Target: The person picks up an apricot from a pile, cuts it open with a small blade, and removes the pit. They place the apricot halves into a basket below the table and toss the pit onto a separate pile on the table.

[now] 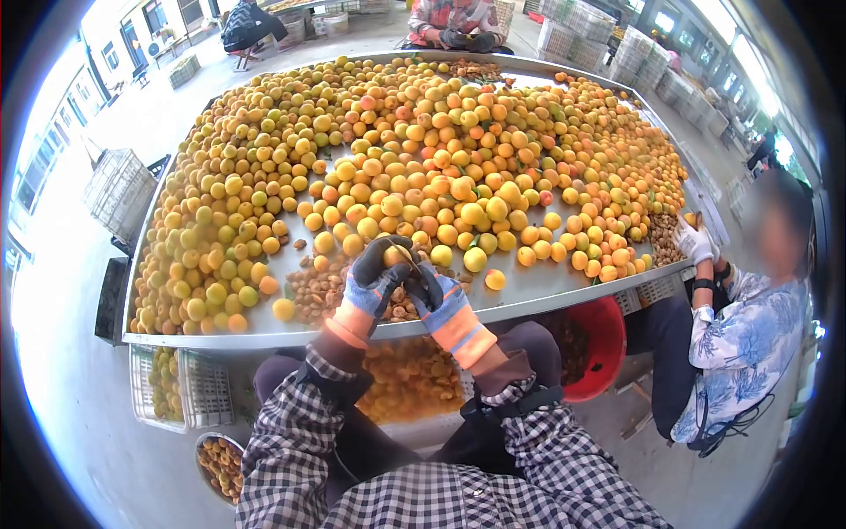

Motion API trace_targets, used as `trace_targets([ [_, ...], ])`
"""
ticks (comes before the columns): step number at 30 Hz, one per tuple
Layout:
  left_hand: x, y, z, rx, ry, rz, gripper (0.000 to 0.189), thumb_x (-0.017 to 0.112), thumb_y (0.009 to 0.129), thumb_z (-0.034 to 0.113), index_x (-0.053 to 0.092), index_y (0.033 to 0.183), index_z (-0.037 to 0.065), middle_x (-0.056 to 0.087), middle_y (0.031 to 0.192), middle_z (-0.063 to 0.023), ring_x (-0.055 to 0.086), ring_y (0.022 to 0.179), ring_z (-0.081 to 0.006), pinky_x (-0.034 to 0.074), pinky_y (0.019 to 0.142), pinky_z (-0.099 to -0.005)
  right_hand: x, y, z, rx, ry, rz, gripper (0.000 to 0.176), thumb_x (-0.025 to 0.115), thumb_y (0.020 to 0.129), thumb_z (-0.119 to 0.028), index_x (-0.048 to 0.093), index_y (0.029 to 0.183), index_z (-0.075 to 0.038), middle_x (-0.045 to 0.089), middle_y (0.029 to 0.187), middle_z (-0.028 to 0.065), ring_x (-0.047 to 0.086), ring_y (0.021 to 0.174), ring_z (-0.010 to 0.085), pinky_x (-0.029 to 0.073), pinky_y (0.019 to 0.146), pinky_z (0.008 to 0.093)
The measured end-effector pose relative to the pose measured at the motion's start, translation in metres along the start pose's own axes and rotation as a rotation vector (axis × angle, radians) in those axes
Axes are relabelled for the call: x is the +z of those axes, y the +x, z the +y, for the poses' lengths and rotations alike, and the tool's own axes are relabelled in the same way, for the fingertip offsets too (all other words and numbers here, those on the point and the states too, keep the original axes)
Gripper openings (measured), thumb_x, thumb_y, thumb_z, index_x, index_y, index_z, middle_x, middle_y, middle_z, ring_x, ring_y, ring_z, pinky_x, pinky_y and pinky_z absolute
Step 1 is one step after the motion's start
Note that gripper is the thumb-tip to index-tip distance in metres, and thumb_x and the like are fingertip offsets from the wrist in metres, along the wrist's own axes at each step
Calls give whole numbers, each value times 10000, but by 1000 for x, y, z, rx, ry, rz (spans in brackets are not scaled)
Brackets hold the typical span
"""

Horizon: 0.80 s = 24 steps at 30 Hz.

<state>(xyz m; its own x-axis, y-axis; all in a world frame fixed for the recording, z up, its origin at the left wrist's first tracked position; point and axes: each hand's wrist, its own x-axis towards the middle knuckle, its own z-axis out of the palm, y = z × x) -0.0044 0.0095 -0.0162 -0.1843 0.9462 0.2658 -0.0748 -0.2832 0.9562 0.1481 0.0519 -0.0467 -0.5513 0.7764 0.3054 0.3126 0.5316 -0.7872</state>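
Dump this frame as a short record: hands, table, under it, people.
left_hand: blue-grey glove with orange cuff, holding a small round yellow fruit
right_hand: matching glove, fingers close against that fruit; contact unclear
table: large grey metal tray table
on_table: heaped yellow-orange round fruit; brown pits nearest the hands
below_table: white plastic crate, left; round red tub, right
coworker: at right edge, white-gloved hand over table
across_table: seated person, partly cropped

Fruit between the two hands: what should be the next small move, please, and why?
Probably pull the fruit open: the left hand and right hand grip it together, and loose brown pits lie near them on the table.
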Motion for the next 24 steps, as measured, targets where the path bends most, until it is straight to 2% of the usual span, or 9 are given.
trace_targets([
  [7, -5, 3, 6, 1, -129, -21, 351, 678, 836, 33, 570, 1168, -5, 625, 1026, -44, 580, 953, -116, 479, 863, -265, -2, 1, -3, -46, 28, -22, 392, 632, 852, -161, 518, 1211, -51, 646, 891, 191, 624, 845, 381, 505, 694, 436],
  [9, -12, 6, 9, 20, -58, -96, 402, 715, 838, 140, 566, 1175, -21, 644, 1056, -85, 603, 999, -171, 476, 900, -300, -2, 2, -5, -52, 51, -36, 388, 633, 850, -159, 520, 1205, -49, 646, 891, 190, 624, 845, 381, 504, 693, 437],
  [14, -9, 7, 14, -25, -104, -104, 418, 723, 839, 197, 571, 1170, -9, 649, 1078, -95, 605, 1022, -186, 472, 914, -308, -6, 3, -13, -54, 23, 1, 374, 638, 844, -132, 537, 1192, -41, 645, 896, 198, 623, 850, 384, 507, 693, 425],
  [15, -4, 6, 10, -55, -204, -71, 423, 696, 864, 226, 557, 1191, -3, 638, 1108, -102, 596, 1043, -188, 464, 931, -315, -5, 3, -12, -55, 25, 1, 374, 638, 844, -132, 537, 1192, -41, 645, 896, 198, 623, 850, 384, 507, 693, 425],
  [17, 0, 7, 9, -82, -302, -33, 429, 670, 888, 255, 543, 1212, 4, 627, 1139, -109, 588, 1065, -191, 455, 947, -322, -3, 5, -10, -19, 271, 61, 347, 645, 849, -97, 550, 1172, -10, 656, 916, 180, 651, 829, 320, 512, 699, 372],
  [18, 0, 9, 10, -89, -411, -24, 435, 638, 909, 268, 522, 1240, 11, 608, 1172, -112, 580, 1078, -189, 452, 957, -328, -4, 5, -11, -22, 274, 59, 347, 645, 849, -97, 550, 1172, -10, 656, 916, 180, 651, 829, 320, 512, 699, 372],
  [19, 0, 9, 10, -98, -522, -16, 441, 607, 930, 281, 500, 1267, 18, 588, 1204, -116, 571, 1090, -188, 448, 966, -334, -6, 5, -14, -3, 350, 82, 331, 646, 854, -80, 552, 1159, 6, 660, 922, 164, 654, 819, 273, 510, 706, 343],
  [20, -5, 11, 6, -94, -385, -6, 453, 575, 944, 272, 465, 1306, 24, 554, 1251, -121, 556, 1119, -198, 456, 970, -348, -8, 4, -15, 19, 425, 106, 315, 646, 858, -63, 555, 1147, 23, 664, 928, 147, 656, 810, 227, 508, 712, 315],
  [24, -9, 4, 6, -213, -495, 51, 459, 580, 933, 243, 456, 1319, 28, 559, 1228, -110, 547, 1140, -215, 464, 968, -350, -10, 4, -15, 44, 341, 92, 308, 644, 865, -43, 546, 1146, 36, 664, 933, 126, 638, 802, 161, 505, 719, 277],
])
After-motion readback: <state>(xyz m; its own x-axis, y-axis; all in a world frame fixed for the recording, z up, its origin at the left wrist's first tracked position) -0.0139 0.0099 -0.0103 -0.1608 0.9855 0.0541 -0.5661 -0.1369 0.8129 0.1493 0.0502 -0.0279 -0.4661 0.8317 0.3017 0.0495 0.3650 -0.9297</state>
